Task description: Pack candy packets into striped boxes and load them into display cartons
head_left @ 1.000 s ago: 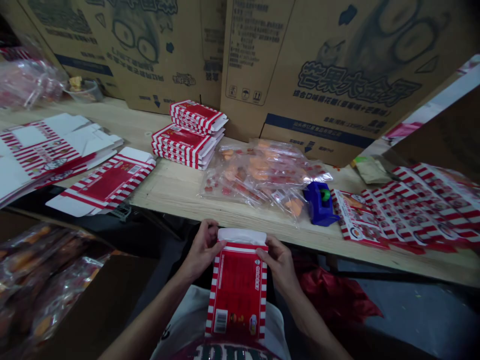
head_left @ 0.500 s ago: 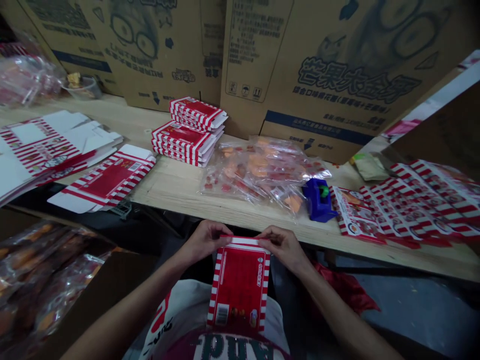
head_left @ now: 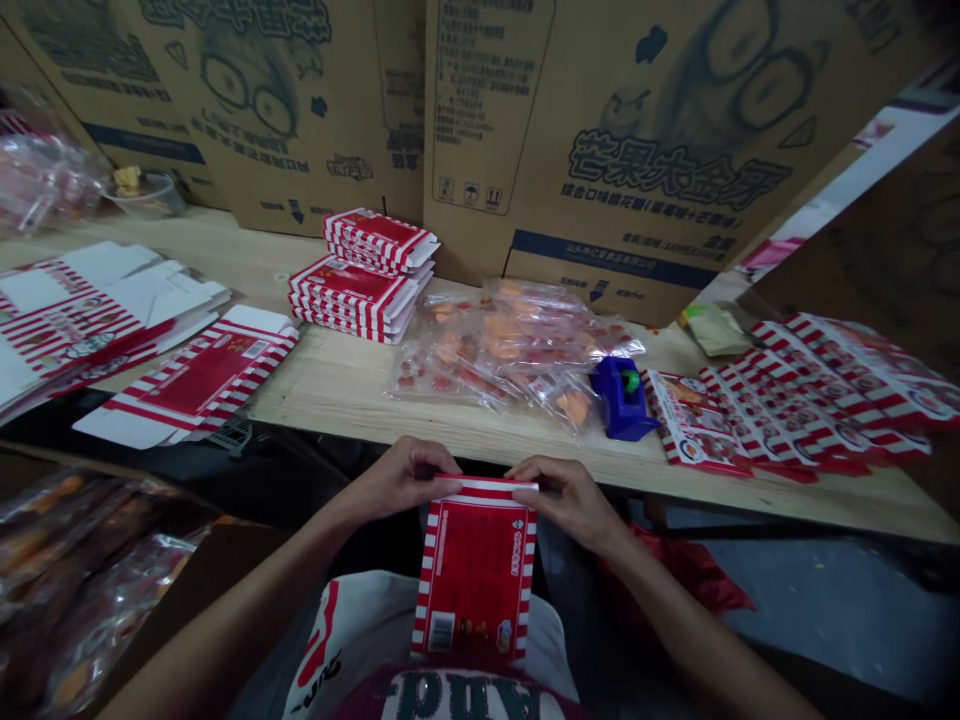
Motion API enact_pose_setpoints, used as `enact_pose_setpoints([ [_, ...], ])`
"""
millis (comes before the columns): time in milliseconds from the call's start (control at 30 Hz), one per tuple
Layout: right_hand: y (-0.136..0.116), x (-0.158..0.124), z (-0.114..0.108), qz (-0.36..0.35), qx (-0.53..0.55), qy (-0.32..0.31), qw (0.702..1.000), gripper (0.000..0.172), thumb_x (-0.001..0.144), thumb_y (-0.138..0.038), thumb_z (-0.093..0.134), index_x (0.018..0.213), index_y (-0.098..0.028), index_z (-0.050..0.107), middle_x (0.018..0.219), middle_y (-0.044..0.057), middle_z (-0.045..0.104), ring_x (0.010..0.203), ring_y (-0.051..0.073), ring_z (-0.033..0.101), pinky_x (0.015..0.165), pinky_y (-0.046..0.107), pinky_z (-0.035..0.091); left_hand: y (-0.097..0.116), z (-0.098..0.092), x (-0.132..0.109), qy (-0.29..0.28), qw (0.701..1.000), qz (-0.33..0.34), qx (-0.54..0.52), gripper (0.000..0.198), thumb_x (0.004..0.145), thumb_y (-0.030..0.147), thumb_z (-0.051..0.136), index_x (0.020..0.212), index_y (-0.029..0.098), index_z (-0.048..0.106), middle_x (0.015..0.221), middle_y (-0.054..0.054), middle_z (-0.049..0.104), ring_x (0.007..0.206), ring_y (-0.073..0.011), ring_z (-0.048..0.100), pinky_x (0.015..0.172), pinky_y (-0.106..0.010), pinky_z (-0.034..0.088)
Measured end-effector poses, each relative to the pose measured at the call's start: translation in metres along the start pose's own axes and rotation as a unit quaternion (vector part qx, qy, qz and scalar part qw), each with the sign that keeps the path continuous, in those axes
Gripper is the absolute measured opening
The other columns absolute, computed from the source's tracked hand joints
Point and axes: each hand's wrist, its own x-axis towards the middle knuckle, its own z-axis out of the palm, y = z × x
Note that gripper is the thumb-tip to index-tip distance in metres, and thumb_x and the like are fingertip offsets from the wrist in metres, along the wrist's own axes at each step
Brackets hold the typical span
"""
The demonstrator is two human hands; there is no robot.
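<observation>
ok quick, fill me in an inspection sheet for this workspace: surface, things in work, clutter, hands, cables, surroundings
Surface: pale wooden table, grain visible.
Things in work: red-and-white box, barcode side showing; stacked boxes on the table.
Clutter: see-through packets heaped beside a blue tape dispenser; overlapping striped packs at the right.
Hands: left hand and right hand each grip an upper corner of the red-and-white box.
Cables: nothing seen.
Surroundings: large printed cartons behind the table; more wrapped packets at lower left; shiny red material below the table.
</observation>
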Motion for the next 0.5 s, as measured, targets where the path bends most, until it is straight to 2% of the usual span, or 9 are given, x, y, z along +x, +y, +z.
enact_pose_setpoints([
  [100, 0.01, -0.013, 0.011, -0.038, -0.024, 0.063, 0.997, 0.009, 0.082, -0.026, 0.068, 0.077, -0.018, 0.069, 0.091, 0.008, 0.074, 0.082, 0.02, 0.069, 0.073, 0.03, 0.052, -0.006, 0.017, -0.01, 0.07, 0.994, 0.062, 0.064, 0.02, 0.088, 0.026, 0.058, 0.089, 0.015, 0.074, 0.091, -0.01, 0.073, 0.084, -0.0179, 0.067, 0.077, -0.027, 0.049],
  [167, 0.016, -0.019, 0.025, -0.045, -0.027, 0.123, 0.991, 0.01, 0.083, -0.023, 0.065, 0.074, -0.019, 0.067, 0.089, 0.007, 0.074, 0.081, 0.019, 0.069, 0.074, 0.03, 0.051, -0.012, 0.03, -0.013, 0.114, 0.991, 0.062, 0.034, 0.018, 0.088, 0.026, 0.059, 0.086, 0.016, 0.073, 0.093, -0.01, 0.073, 0.087, -0.0189, 0.067, 0.081, -0.028, 0.049],
  [233, 0.02, -0.024, 0.041, -0.038, -0.022, 0.188, 0.981, 0.013, 0.085, -0.022, 0.061, 0.073, -0.02, 0.065, 0.087, 0.006, 0.073, 0.082, 0.019, 0.068, 0.075, 0.03, 0.051, -0.018, 0.043, -0.014, 0.147, 0.987, 0.019, -0.063, 0.014, 0.082, 0.029, 0.066, 0.089, 0.017, 0.071, 0.1, -0.009, 0.072, 0.093, -0.0208, 0.067, 0.083, -0.03, 0.05],
  [333, 0.024, -0.031, 0.06, -0.022, -0.004, 0.248, 0.968, 0.01, 0.088, -0.023, 0.058, 0.08, -0.021, 0.064, 0.091, 0.006, 0.072, 0.088, 0.019, 0.067, 0.081, 0.031, 0.051, -0.029, 0.057, -0.012, 0.166, 0.957, -0.087, -0.22, 0.027, 0.073, 0.032, 0.076, 0.096, 0.019, 0.069, 0.107, -0.008, 0.071, 0.095, -0.0237, 0.066, 0.082, -0.032, 0.052],
  [367, 0.026, -0.032, 0.061, -0.018, 0.007, 0.24, 0.97, 0.008, 0.088, -0.024, 0.058, 0.086, -0.021, 0.065, 0.096, 0.006, 0.072, 0.092, 0.019, 0.067, 0.083, 0.031, 0.051, -0.033, 0.059, -0.01, 0.167, 0.947, -0.121, -0.248, 0.028, 0.071, 0.033, 0.077, 0.094, 0.019, 0.069, 0.105, -0.008, 0.072, 0.092, -0.0238, 0.067, 0.08, -0.032, 0.053],
  [433, 0.033, -0.033, 0.049, -0.016, 0.03, 0.173, 0.984, 0.016, 0.086, -0.028, 0.061, 0.099, -0.022, 0.066, 0.108, 0.007, 0.07, 0.101, 0.019, 0.066, 0.088, 0.032, 0.051, -0.04, 0.06, -0.005, 0.173, 0.933, -0.163, -0.27, 0.025, 0.069, 0.034, 0.079, 0.086, 0.018, 0.07, 0.1, -0.007, 0.072, 0.085, -0.0229, 0.067, 0.075, -0.032, 0.053],
  [467, 0.037, -0.032, 0.036, -0.016, 0.038, 0.141, 0.989, 0.024, 0.084, -0.031, 0.064, 0.105, -0.022, 0.066, 0.114, 0.007, 0.069, 0.104, 0.02, 0.065, 0.09, 0.032, 0.051, -0.042, 0.059, -0.002, 0.177, 0.931, -0.168, -0.271, 0.024, 0.068, 0.034, 0.08, 0.082, 0.017, 0.069, 0.099, -0.007, 0.072, 0.083, -0.0225, 0.067, 0.074, -0.031, 0.053],
  [500, 0.042, -0.031, 0.017, -0.014, 0.039, 0.136, 0.99, 0.031, 0.081, -0.034, 0.067, 0.109, -0.022, 0.065, 0.118, 0.007, 0.068, 0.105, 0.021, 0.064, 0.09, 0.033, 0.051, -0.043, 0.058, 0.001, 0.177, 0.932, -0.168, -0.268, 0.024, 0.066, 0.034, 0.081, 0.079, 0.017, 0.069, 0.1, -0.007, 0.071, 0.083, -0.0224, 0.067, 0.074, -0.031, 0.053],
])
